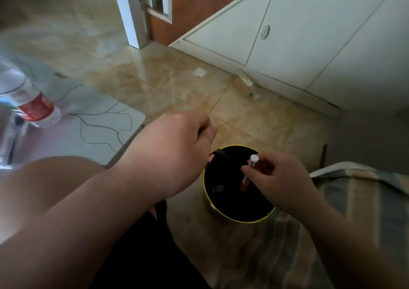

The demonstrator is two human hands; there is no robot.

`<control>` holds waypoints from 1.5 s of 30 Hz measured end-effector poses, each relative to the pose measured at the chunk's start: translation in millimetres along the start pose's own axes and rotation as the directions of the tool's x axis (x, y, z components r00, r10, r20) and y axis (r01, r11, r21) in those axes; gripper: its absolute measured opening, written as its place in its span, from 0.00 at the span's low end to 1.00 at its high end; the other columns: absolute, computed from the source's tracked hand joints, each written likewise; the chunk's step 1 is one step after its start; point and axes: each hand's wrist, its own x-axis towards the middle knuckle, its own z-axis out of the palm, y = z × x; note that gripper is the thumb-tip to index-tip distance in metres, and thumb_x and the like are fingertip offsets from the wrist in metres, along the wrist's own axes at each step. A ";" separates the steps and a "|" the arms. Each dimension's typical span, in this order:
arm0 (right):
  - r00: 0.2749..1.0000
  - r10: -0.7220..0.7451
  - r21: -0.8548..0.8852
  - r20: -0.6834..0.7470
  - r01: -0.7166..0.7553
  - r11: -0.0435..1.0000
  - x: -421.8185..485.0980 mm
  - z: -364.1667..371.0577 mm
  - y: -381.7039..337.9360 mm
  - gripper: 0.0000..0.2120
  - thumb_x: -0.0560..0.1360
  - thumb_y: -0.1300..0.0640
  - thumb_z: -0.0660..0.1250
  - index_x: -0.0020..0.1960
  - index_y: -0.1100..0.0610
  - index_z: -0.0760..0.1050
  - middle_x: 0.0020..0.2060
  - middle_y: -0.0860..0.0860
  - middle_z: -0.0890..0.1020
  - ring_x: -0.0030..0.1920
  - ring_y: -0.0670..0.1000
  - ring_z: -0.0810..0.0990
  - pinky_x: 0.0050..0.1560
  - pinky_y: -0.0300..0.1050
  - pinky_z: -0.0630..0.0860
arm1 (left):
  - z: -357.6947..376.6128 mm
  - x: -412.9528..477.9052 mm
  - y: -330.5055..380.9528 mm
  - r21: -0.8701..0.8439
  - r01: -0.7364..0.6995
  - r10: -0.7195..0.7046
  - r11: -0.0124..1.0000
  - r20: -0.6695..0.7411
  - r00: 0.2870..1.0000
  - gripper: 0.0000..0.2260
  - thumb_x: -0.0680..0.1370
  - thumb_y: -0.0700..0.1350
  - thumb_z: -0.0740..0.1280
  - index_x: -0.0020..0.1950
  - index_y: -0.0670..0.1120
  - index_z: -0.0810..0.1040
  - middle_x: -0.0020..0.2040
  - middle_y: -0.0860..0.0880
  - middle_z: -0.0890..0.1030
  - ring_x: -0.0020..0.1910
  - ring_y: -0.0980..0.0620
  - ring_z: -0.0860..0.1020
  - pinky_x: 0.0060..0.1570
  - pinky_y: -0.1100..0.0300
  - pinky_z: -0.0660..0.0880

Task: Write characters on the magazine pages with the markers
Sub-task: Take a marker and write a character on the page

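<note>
Fingers (pixel 246 169) of the right hand (pixel 281 181) are being closed on a red marker (pixel 245 183) with a white cap. The marker is being pinched near its upper half between thumb and fingertips. It is being held nearly upright, white end up and red end down, over the open mouth of a round bin (pixel 261 219) with a yellow rim and a black liner. The bin is being seen from above, standing on the tiled floor (pixel 177 85) between the person's legs.

The left hand (pixel 177 147) is being held over the far left edge of the bin, palm down, with its fingers curled under. A fold of the black liner is being seen at the rim just beneath them. Whether it is being gripped cannot be told, since the fingertips are mostly being hidden by the back of the hand.

On the left, a clear bottle (pixel 35 109) with a red label is being carried by a white marbled counter (pixel 99 134). A striped cloth (pixel 354 200) is being seen on the near right. On the far right, a small bottle (pixel 245 79) is lying on the floor just beside the foot of a white cabinet (pixel 309 34).
</note>
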 end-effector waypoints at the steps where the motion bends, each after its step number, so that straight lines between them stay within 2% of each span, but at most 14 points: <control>1: 1.000 0.009 0.015 0.012 -0.009 1.000 -1.2 0.6 2.4 0.07 0.73 0.52 0.76 0.39 0.49 0.79 0.29 0.44 0.82 0.32 0.43 0.80 0.34 0.36 0.71 | 2.6 1.0 0.0 0.019 0.006 -0.006 1.000 0.016 1.000 0.13 0.81 0.55 0.62 0.38 0.52 0.73 0.36 0.63 0.78 0.34 0.59 0.75 0.30 0.59 0.68; 4: 1.000 0.021 0.020 0.000 -0.021 1.000 -2.0 -0.5 4.5 0.04 0.73 0.51 0.76 0.44 0.47 0.81 0.29 0.42 0.81 0.33 0.41 0.80 0.34 0.31 0.70 | 9.7 1.0 3.0 0.085 0.028 -0.034 0.996 0.078 0.996 0.13 0.82 0.55 0.61 0.39 0.52 0.73 0.33 0.53 0.77 0.31 0.56 0.75 0.31 0.59 0.72; 7: 1.000 0.005 0.023 -0.017 -0.004 1.000 -1.5 -2.9 1.6 0.04 0.73 0.51 0.76 0.46 0.49 0.83 0.30 0.43 0.81 0.33 0.41 0.79 0.35 0.34 0.71 | 15.0 -1.3 6.8 0.141 0.027 -0.049 0.990 0.152 0.987 0.13 0.83 0.55 0.60 0.41 0.53 0.73 0.33 0.53 0.76 0.31 0.56 0.75 0.32 0.59 0.74; 10: 1.000 -0.006 0.040 -0.023 0.007 0.999 -1.4 -3.6 -4.3 0.05 0.73 0.50 0.76 0.43 0.44 0.80 0.30 0.42 0.81 0.33 0.40 0.79 0.35 0.34 0.71 | 16.2 -2.7 7.6 0.159 0.025 -0.053 0.987 0.173 0.983 0.13 0.83 0.55 0.59 0.42 0.53 0.73 0.32 0.53 0.76 0.31 0.56 0.75 0.33 0.58 0.74; 16: 1.000 -0.002 0.059 0.024 0.001 0.998 1.7 -0.5 -27.7 0.07 0.73 0.46 0.74 0.39 0.40 0.76 0.33 0.42 0.81 0.38 0.43 0.80 0.40 0.42 0.76 | -3.4 -12.8 2.7 0.116 0.048 -0.054 0.992 0.055 0.997 0.14 0.82 0.55 0.61 0.39 0.52 0.73 0.31 0.53 0.76 0.31 0.56 0.75 0.32 0.58 0.74; 20: 0.996 -0.059 0.169 0.068 0.047 0.985 12.0 9.0 -66.7 0.04 0.74 0.47 0.73 0.44 0.45 0.81 0.34 0.42 0.83 0.33 0.42 0.81 0.33 0.34 0.75 | -42.7 -34.9 -11.5 0.051 0.053 -0.048 0.997 -0.087 0.995 0.13 0.80 0.55 0.62 0.38 0.51 0.73 0.31 0.53 0.76 0.32 0.55 0.75 0.34 0.56 0.73; 23: 0.976 -0.207 0.268 0.064 0.183 0.946 20.8 28.0 -120.5 0.05 0.73 0.49 0.75 0.41 0.47 0.80 0.33 0.46 0.83 0.30 0.47 0.81 0.33 0.47 0.78 | -86.8 -66.8 -35.1 0.049 0.062 -0.045 0.997 -0.283 0.958 0.13 0.78 0.55 0.62 0.39 0.49 0.75 0.32 0.54 0.77 0.35 0.55 0.75 0.34 0.58 0.70; 25: 0.942 -0.327 0.318 0.071 0.289 0.903 21.7 43.9 -164.7 0.04 0.73 0.50 0.75 0.41 0.46 0.81 0.32 0.48 0.83 0.29 0.49 0.80 0.32 0.47 0.76 | -114.5 -95.3 -53.6 0.048 0.111 -0.082 0.993 -0.407 0.910 0.13 0.78 0.56 0.61 0.40 0.49 0.77 0.31 0.53 0.77 0.35 0.55 0.75 0.34 0.58 0.70; 29: 0.848 -0.519 0.428 0.110 0.431 0.794 8.7 82.1 -254.7 0.03 0.71 0.52 0.75 0.40 0.49 0.83 0.32 0.49 0.82 0.30 0.47 0.78 0.34 0.45 0.75 | -151.3 -157.2 -92.2 0.068 0.275 -0.198 0.959 -0.535 0.821 0.13 0.79 0.56 0.60 0.41 0.50 0.77 0.31 0.54 0.75 0.35 0.54 0.74 0.29 0.57 0.68; 32: 0.736 -0.652 0.422 0.181 0.541 0.728 -12.0 117.4 -313.8 0.04 0.71 0.49 0.74 0.40 0.49 0.82 0.33 0.46 0.83 0.32 0.44 0.79 0.35 0.42 0.74 | -171.4 -201.3 -125.5 0.038 0.391 -0.296 0.920 -0.587 0.753 0.13 0.80 0.54 0.60 0.40 0.50 0.76 0.32 0.53 0.76 0.35 0.55 0.74 0.29 0.57 0.69; 35: 0.624 -0.740 0.431 0.252 0.612 0.663 -35.2 149.4 -361.9 0.05 0.71 0.48 0.73 0.42 0.49 0.83 0.32 0.45 0.83 0.33 0.45 0.80 0.36 0.41 0.76 | -189.5 -245.2 -159.0 0.010 0.500 -0.385 0.866 -0.626 0.678 0.13 0.81 0.54 0.60 0.38 0.51 0.75 0.31 0.54 0.76 0.32 0.56 0.74 0.29 0.59 0.65; 39: 0.512 -0.787 0.416 0.344 0.668 0.617 -62.7 191.3 -410.2 0.05 0.72 0.50 0.75 0.40 0.49 0.81 0.32 0.42 0.82 0.32 0.43 0.80 0.34 0.39 0.75 | -209.5 -297.4 -204.1 -0.022 0.583 -0.447 0.812 -0.666 0.597 0.14 0.81 0.52 0.62 0.38 0.49 0.73 0.31 0.53 0.75 0.32 0.54 0.73 0.33 0.54 0.71; 41: 0.468 -0.790 0.391 0.396 0.692 0.606 -71.7 216.2 -430.1 0.05 0.72 0.52 0.75 0.39 0.50 0.82 0.31 0.44 0.82 0.33 0.44 0.79 0.35 0.40 0.75 | -216.6 -318.0 -225.3 -0.038 0.613 -0.478 0.789 -0.665 0.574 0.14 0.81 0.52 0.62 0.38 0.48 0.72 0.31 0.52 0.75 0.32 0.53 0.73 0.33 0.54 0.72; 45: 0.430 -0.754 0.272 0.496 0.748 0.605 -72.2 272.8 -467.1 0.05 0.72 0.52 0.75 0.39 0.51 0.82 0.30 0.44 0.82 0.33 0.41 0.78 0.34 0.34 0.71 | -222.4 -345.3 -269.6 -0.120 0.662 -0.571 0.740 -0.631 0.525 0.15 0.81 0.52 0.62 0.36 0.46 0.70 0.29 0.51 0.74 0.30 0.50 0.73 0.32 0.54 0.70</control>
